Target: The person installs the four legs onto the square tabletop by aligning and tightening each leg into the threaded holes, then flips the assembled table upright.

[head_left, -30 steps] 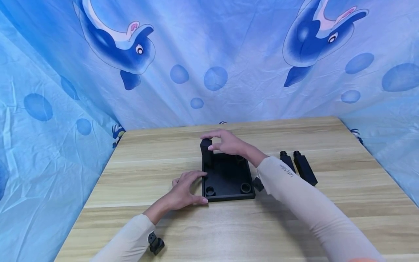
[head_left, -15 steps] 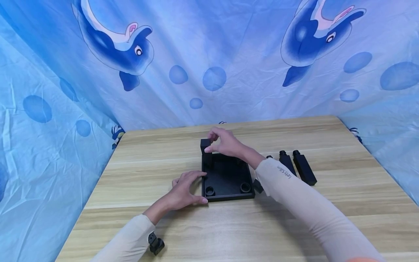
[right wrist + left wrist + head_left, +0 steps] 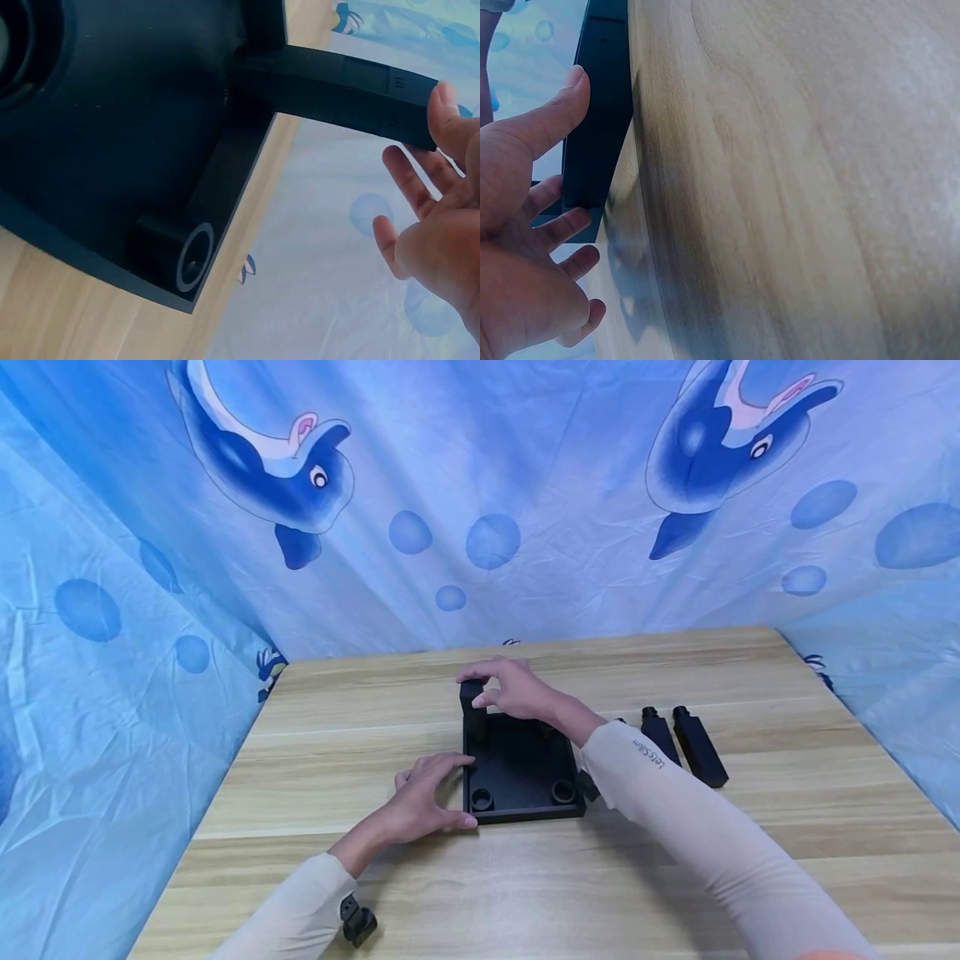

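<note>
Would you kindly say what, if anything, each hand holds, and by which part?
The right hand pinches the black leg by its top; the left hand only touches the side of the tray.

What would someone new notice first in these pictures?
Probably the blue cloth behind the table, with two big cartoon dolphins across its upper part. Next, the black tray in the middle of the table, a black post standing at its far-left corner with the right hand gripping its top. The left hand touches the tray's left side.
</note>
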A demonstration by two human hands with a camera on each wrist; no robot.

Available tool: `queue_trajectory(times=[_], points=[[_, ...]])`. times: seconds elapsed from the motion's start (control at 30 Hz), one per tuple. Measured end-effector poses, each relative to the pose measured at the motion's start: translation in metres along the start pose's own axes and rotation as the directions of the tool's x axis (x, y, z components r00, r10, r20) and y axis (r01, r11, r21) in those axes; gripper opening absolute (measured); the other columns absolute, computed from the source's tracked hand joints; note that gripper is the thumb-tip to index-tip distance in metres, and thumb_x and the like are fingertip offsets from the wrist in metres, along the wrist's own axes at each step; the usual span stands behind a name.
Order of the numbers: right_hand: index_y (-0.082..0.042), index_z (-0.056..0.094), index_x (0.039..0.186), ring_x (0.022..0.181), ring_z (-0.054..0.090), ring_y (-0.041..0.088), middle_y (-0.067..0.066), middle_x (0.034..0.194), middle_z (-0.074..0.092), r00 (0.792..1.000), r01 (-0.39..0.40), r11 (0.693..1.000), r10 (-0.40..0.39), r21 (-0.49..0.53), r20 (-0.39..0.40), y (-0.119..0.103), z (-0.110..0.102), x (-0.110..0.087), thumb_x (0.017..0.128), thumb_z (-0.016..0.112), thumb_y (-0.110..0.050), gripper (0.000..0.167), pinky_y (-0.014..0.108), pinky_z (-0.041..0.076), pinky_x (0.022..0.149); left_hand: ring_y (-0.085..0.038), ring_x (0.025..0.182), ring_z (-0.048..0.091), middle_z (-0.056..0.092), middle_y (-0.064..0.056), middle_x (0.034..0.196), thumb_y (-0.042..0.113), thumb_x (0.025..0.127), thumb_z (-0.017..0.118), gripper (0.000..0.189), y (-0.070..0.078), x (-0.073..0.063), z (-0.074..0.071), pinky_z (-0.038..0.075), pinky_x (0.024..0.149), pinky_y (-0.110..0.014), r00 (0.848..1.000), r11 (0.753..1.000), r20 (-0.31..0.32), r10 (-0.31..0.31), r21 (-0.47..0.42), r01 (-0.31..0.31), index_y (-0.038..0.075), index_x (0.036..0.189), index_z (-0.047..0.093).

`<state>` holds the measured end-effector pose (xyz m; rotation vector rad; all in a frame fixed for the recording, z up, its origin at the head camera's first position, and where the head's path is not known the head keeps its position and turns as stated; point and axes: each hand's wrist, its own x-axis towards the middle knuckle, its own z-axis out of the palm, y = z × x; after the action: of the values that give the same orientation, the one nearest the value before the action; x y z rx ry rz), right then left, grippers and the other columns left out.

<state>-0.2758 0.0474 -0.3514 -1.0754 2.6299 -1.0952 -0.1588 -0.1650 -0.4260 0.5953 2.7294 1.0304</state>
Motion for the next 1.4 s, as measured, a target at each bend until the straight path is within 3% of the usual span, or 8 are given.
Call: queue_trajectory(times=[0.13, 0.5, 0.63, 0.8, 0.93, 1.1, 1.2, 1.4], points=[[-0.019, 0.064, 0.128, 0.117, 0.050, 0.020, -0.002, 0.128, 0.062, 0.999, 0.016, 1.000, -0.017, -0.012, -0.030, 0.001, 0.002, 0.000, 0.088, 0.070, -0.012, 0.041, 0.053, 0.016, 0.104, -0.025, 0.133, 0.030, 0.042, 0.001, 0.147, 0.040, 0.069, 0.086, 0.083, 0.001, -0.001, -0.001, 0.017, 0.095, -0.052, 1.000, 1.000, -0.006, -0.005, 0.000, 0.005, 0.022, 0.140, 0.047], [-0.019, 0.064, 0.128, 0.119, 0.050, 0.021, -0.001, 0.130, 0.061, 0.997, 0.035, 0.999, -0.034, 0.010, -0.063, 0.004, 0.003, -0.002, 0.089, 0.069, -0.013, 0.041, 0.053, 0.015, 0.103, -0.025, 0.133, 0.030, 0.041, -0.001, 0.148, 0.041, 0.069, 0.085, 0.084, 0.002, -0.001, -0.002, 0.017, 0.095, -0.053, 1.000, 1.000, -0.001, -0.005, 0.005, 0.005, 0.021, 0.141, 0.046], [-0.020, 0.063, 0.129, 0.115, 0.051, 0.020, -0.002, 0.131, 0.061, 0.998, 0.026, 1.000, -0.027, -0.009, -0.048, 0.002, 0.002, -0.001, 0.089, 0.069, -0.014, 0.041, 0.053, 0.017, 0.102, -0.026, 0.133, 0.030, 0.041, -0.001, 0.148, 0.040, 0.070, 0.085, 0.084, 0.003, 0.000, -0.003, 0.017, 0.095, -0.053, 1.000, 1.000, 0.001, -0.005, 0.004, 0.005, 0.021, 0.141, 0.046], [-0.023, 0.056, 0.136, 0.133, 0.038, 0.026, -0.003, 0.140, 0.053, 1.000, -0.003, 1.000, 0.003, -0.022, 0.003, 0.001, -0.002, -0.003, 0.090, 0.069, -0.018, 0.049, 0.055, 0.011, 0.108, -0.026, 0.133, 0.031, 0.042, -0.001, 0.147, 0.041, 0.070, 0.085, 0.083, 0.002, 0.001, -0.003, 0.017, 0.095, -0.054, 1.000, 1.000, 0.002, -0.002, 0.004, 0.002, 0.021, 0.141, 0.047], [-0.023, 0.052, 0.140, 0.133, 0.040, 0.026, -0.001, 0.140, 0.053, 1.000, 0.008, 1.000, -0.008, 0.001, 0.012, 0.005, -0.005, -0.007, 0.087, 0.072, -0.018, 0.057, 0.052, 0.023, 0.109, -0.027, 0.133, 0.031, 0.042, -0.001, 0.147, 0.041, 0.069, 0.085, 0.083, 0.002, -0.001, -0.002, 0.016, 0.096, -0.054, 1.000, 1.000, 0.008, -0.008, 0.006, 0.008, 0.021, 0.141, 0.047], [-0.016, 0.056, 0.137, 0.120, 0.053, 0.024, 0.005, 0.128, 0.061, 0.997, 0.079, 0.997, -0.079, 0.019, -0.026, 0.011, -0.014, -0.015, 0.084, 0.075, -0.013, 0.056, 0.047, 0.041, 0.099, -0.027, 0.134, 0.030, 0.042, -0.001, 0.147, 0.040, 0.069, 0.085, 0.083, 0.001, -0.001, -0.002, 0.017, 0.095, -0.054, 1.000, 1.000, 0.001, -0.001, 0.007, 0.001, 0.021, 0.141, 0.047], [-0.015, 0.057, 0.135, 0.119, 0.052, 0.024, 0.008, 0.127, 0.062, 0.994, 0.095, 0.995, -0.096, -0.016, -0.048, 0.014, -0.021, -0.024, 0.083, 0.076, -0.012, 0.055, 0.046, 0.040, 0.099, -0.027, 0.134, 0.030, 0.041, -0.001, 0.148, 0.040, 0.069, 0.085, 0.084, 0.001, -0.002, -0.002, 0.016, 0.095, -0.054, 1.000, 1.000, 0.004, 0.002, 0.006, -0.002, 0.020, 0.141, 0.047], [-0.013, 0.059, 0.134, 0.121, 0.047, 0.028, 0.007, 0.122, 0.063, 0.997, 0.043, 0.997, -0.047, -0.065, -0.063, 0.020, -0.034, -0.044, 0.083, 0.076, -0.011, 0.054, 0.048, 0.038, 0.099, -0.026, 0.134, 0.029, 0.041, -0.002, 0.148, 0.040, 0.069, 0.085, 0.085, 0.001, -0.002, 0.000, 0.016, 0.096, -0.053, 1.000, 1.000, 0.008, 0.000, -0.007, 0.000, 0.020, 0.142, 0.046]])
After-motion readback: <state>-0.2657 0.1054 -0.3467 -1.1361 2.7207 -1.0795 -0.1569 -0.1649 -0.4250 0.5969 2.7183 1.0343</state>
